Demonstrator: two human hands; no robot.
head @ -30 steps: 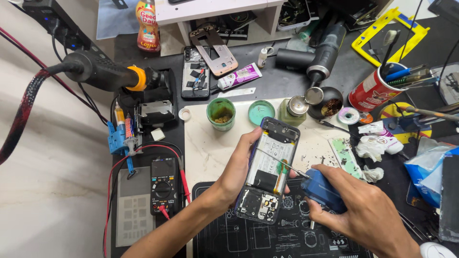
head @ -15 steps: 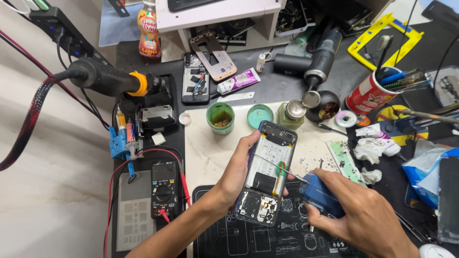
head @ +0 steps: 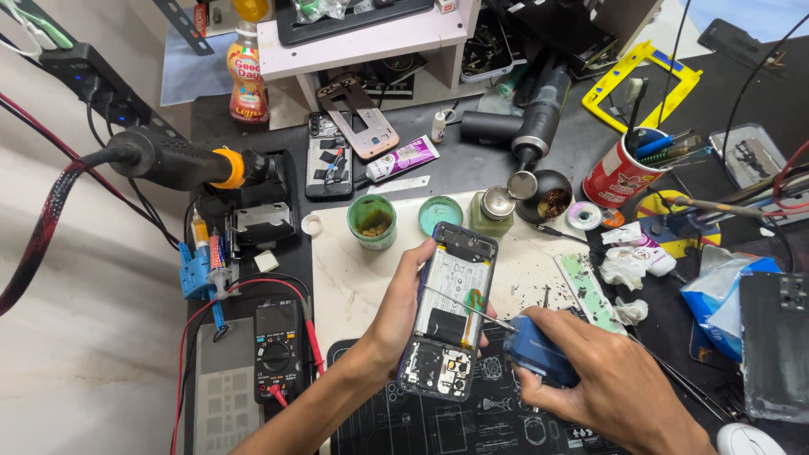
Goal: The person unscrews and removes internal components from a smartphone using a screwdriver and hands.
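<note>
Left hand fingers are wrapping the open phone at desk centre | right hand, at 4 o'clock, is squeezing a blue screwdriver | phone seems light, breakable; hold its edges.

Black multimeter with red leads at lower left, beside a blue clamp stand. Hot-air handle with orange collar lying above it. Small green tub and teal lid on the white slab. Red cup full of tools at right, yellow frame behind. Crumpled white tissues near a blue pouch. Bottle at upper left.
</note>
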